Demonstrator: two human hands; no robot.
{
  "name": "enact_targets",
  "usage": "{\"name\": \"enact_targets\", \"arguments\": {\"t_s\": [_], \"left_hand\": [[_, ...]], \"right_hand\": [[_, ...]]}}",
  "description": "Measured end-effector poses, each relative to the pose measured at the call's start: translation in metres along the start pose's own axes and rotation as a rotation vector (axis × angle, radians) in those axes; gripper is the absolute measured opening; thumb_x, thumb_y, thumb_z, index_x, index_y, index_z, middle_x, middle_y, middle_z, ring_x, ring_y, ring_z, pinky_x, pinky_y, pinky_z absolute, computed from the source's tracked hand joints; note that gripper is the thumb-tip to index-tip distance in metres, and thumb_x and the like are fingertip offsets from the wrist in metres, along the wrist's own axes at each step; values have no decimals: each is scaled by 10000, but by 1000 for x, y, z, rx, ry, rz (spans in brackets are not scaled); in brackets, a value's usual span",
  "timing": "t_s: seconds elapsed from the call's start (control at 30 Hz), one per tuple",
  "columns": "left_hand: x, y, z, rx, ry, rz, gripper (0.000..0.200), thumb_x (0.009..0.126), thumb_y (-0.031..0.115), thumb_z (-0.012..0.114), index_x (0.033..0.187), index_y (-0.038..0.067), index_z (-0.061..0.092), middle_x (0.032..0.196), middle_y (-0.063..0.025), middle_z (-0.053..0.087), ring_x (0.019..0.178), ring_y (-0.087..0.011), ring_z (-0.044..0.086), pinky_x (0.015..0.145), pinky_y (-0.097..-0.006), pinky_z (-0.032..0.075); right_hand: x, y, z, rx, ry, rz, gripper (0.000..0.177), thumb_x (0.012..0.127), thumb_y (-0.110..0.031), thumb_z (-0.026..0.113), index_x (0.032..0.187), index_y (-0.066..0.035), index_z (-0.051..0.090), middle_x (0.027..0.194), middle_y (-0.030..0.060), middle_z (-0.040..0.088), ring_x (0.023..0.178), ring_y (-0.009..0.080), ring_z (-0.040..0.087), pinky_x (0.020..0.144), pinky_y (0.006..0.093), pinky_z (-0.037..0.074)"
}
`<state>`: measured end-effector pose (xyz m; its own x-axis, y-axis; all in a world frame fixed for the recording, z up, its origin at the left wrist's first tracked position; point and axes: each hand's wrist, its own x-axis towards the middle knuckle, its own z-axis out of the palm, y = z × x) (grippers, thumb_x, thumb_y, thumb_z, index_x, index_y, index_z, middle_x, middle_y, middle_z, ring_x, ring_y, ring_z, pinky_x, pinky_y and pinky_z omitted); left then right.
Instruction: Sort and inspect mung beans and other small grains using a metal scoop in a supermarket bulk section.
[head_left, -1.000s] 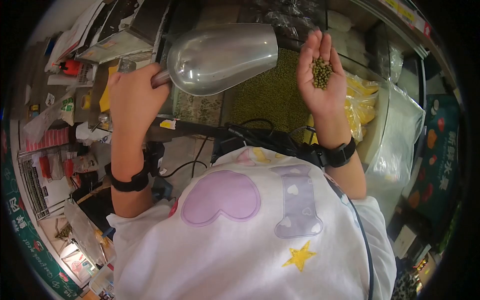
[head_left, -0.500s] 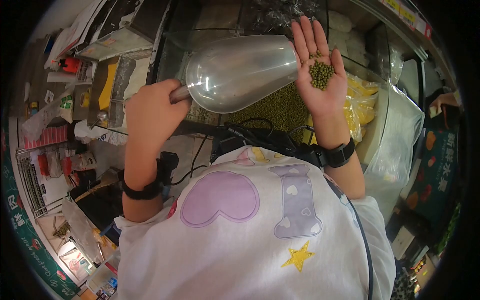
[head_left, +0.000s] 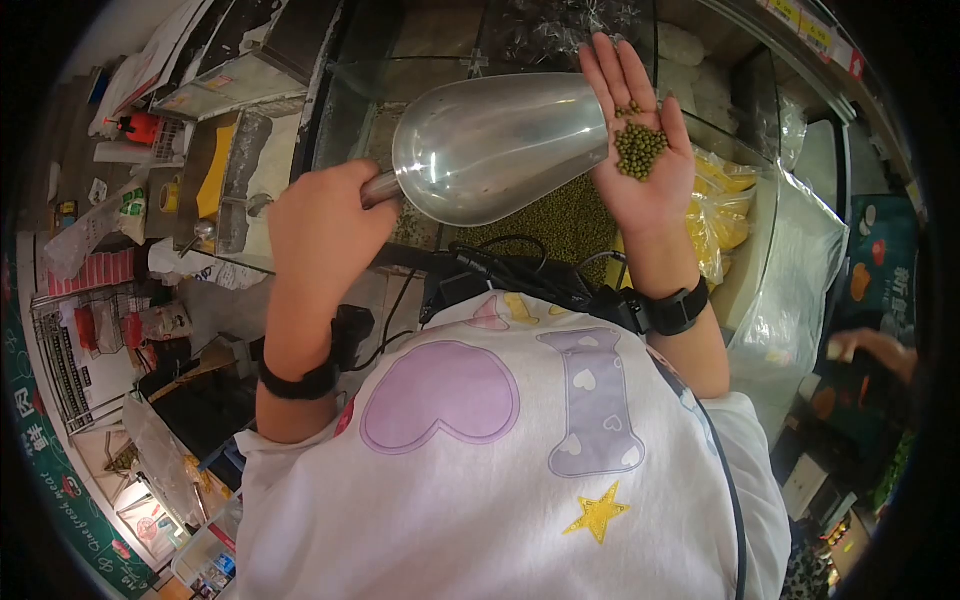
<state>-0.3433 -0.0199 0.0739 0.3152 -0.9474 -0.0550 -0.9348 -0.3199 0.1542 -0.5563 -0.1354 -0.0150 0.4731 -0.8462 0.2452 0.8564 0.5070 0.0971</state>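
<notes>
My left hand is closed around the handle of a shiny metal scoop, which looks empty inside. Its wide mouth touches the edge of my right hand. That hand lies flat, palm up, with a small heap of green mung beans resting on it. Both hover over a bin of green mung beans. Each wrist wears a black band.
A clear bag of yellow grain sits right of the bin, with more plastic bags beyond. Shelves with packets and a red item stand at the left. Another person's hand shows at the right edge.
The scoop and my left hand have moved right until the scoop's mouth meets my right palm. My right hand has flattened out. Another person's hand has moved lower at the right.
</notes>
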Motion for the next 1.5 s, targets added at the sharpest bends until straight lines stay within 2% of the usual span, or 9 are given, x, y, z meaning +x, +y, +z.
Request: {"name": "enact_targets", "arguments": {"t_s": [0.07, 0.47, 0.53, 0.6, 0.77, 0.87, 1.07, 1.27, 1.5], "left_hand": [[0, 1, 2, -25, -34, -46, 241, 666, 241, 639, 833, 67, 635, 690, -147, 604, 676, -336, 591, 602, -380, 453], [2, -5, 15, -64, -67, -74, 262, 673, 269, 642, 811, 47, 629, 714, -153, 606, 689, -342, 585, 614, -383, 448], [3, -18, 17, -82, -49, -102, 269, 675, 279, 642, 812, 47, 628, 712, -156, 602, 690, -342, 582, 614, -383, 446], [5, -33, 19, -101, -31, -130, 277, 677, 289, 642, 813, 48, 628, 711, -159, 598, 691, -342, 580, 615, -383, 443], [5, -67, 26, 34, 15, -246, 266, 665, 306, 603, 800, 80, 640, 759, -161, 612, 742, -352, 587, 634, -402, 461], [3, -88, 34, 81, 20, -273, 269, 664, 310, 597, 797, 80, 638, 772, -158, 615, 760, -352, 590, 646, -406, 463], [0, -107, 39, 102, -37, -350, 311, 684, 316, 606, 830, 43, 629, 781, -198, 611, 791, -365, 592, 668, -430, 452], [-4, -121, 45, 411, -127, -424, 245, 670, 234, 583, 841, 75, 660, 855, -158, 646, 832, -338, 620, 703, -412, 486], [-9, -126, 47, 432, -198, -479, 263, 677, 226, 588, 876, 69, 657, 882, -158, 648, 852, -330, 623, 713, -410, 487]], "right_hand": [[0, 0, 1, 4, 8, 0, 531, 935, -306, 285, 1340, 37, 297, 1433, 170, 240, 1356, 270, 157, 1105, 380, 162], [-4, -4, -5, -112, 164, -4, 507, 945, -297, 262, 1312, 41, 349, 1411, 156, 301, 1337, 252, 217, 1073, 346, 207], [-3, 1, 1, -413, 709, -14, 484, 950, -283, 260, 1284, 45, 384, 1381, 153, 348, 1317, 254, 251, 1067, 362, 193], [-8, -6, -19, -380, 738, 29, 478, 955, -265, 256, 1295, 60, 343, 1358, 158, 372, 1300, 257, 267, 1083, 390, 143], [-9, -7, -28, -413, 850, 62, 590, 940, -293, 273, 1360, 90, 116, 1455, 200, 109, 1364, 299, 39, 1106, 403, 6], [-10, -11, -34, -415, 787, 92, 636, 930, -327, 287, 1370, 83, 80, 1465, 205, -5, 1362, 318, -57, 1102, 405, -30], [-9, -8, -26, -401, 815, 100, 627, 923, -347, 281, 1390, 31, 103, 1465, 210, -26, 1353, 356, -78, 1099, 413, -32], [-9, -4, -20, -471, 844, 99, 601, 926, -350, 276, 1398, -4, 140, 1471, 194, -10, 1354, 358, -72, 1097, 423, -26], [-13, -2, -21, -538, 817, 34, 548, 941, -323, 237, 1384, -3, 200, 1472, 172, 69, 1367, 309, -24, 1100, 405, -21]]}}
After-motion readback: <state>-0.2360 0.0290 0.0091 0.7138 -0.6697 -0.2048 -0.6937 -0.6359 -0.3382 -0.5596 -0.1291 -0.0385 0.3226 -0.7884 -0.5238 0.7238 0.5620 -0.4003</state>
